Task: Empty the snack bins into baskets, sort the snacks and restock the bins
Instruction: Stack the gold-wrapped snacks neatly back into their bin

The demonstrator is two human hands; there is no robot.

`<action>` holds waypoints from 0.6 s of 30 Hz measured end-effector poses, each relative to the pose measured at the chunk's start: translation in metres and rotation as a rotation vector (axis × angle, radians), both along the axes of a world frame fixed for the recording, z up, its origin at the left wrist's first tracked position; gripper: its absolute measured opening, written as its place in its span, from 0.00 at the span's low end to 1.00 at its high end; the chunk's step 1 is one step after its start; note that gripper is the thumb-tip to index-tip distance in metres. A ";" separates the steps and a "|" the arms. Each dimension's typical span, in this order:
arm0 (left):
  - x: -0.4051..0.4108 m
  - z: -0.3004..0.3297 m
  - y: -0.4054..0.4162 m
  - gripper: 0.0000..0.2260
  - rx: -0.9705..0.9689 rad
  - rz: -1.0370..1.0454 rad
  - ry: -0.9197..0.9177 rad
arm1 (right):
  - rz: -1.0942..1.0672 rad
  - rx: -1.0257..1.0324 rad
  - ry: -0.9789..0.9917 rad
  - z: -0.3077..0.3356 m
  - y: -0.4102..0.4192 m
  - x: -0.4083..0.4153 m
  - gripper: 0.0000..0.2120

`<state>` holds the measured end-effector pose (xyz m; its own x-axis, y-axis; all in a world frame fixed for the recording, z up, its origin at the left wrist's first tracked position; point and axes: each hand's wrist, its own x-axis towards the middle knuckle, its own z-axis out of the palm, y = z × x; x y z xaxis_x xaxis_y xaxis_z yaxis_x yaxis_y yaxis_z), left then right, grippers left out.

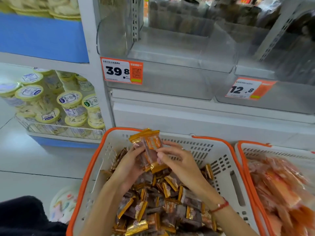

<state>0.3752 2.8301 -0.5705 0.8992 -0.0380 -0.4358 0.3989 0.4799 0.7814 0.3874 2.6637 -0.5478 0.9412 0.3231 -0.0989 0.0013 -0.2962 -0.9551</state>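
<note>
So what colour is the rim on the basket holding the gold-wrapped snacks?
Orange rim on a white slatted basket, clearest in the head view.

glossy foil snack packets, clear plastic bin

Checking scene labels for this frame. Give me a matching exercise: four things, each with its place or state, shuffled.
Things:
1. packets
2. left bin
3. right basket
4. jars

Places or states:
A. holds orange packs
B. on the left shelf
C. empty, tagged 39.8
D. held in both hands

Pairs: 1-D, 2-C, 3-A, 4-B
</note>
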 end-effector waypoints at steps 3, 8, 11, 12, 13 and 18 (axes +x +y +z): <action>-0.002 0.004 -0.009 0.13 0.037 -0.044 0.010 | -0.196 0.017 0.061 -0.003 -0.006 0.004 0.14; -0.001 0.003 -0.011 0.12 0.181 -0.043 0.123 | 0.010 -0.081 0.015 0.012 -0.040 0.016 0.15; 0.000 0.009 -0.005 0.08 0.329 -0.221 0.104 | 0.477 -0.288 0.016 0.040 -0.063 0.021 0.15; 0.000 0.013 -0.006 0.08 0.368 -0.296 0.103 | 0.573 -0.333 0.042 0.043 -0.064 0.020 0.16; 0.001 0.014 -0.010 0.07 0.409 -0.372 0.101 | 0.596 -0.370 0.042 0.043 -0.061 0.020 0.16; -0.005 0.007 -0.028 0.10 0.445 -0.429 0.103 | 0.147 -0.311 -0.139 0.020 -0.037 0.018 0.26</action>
<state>0.3702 2.8025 -0.5638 0.7966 -0.1815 -0.5767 0.5681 -0.1018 0.8167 0.4055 2.6270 -0.5280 0.8981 0.4308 -0.0882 0.1892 -0.5595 -0.8069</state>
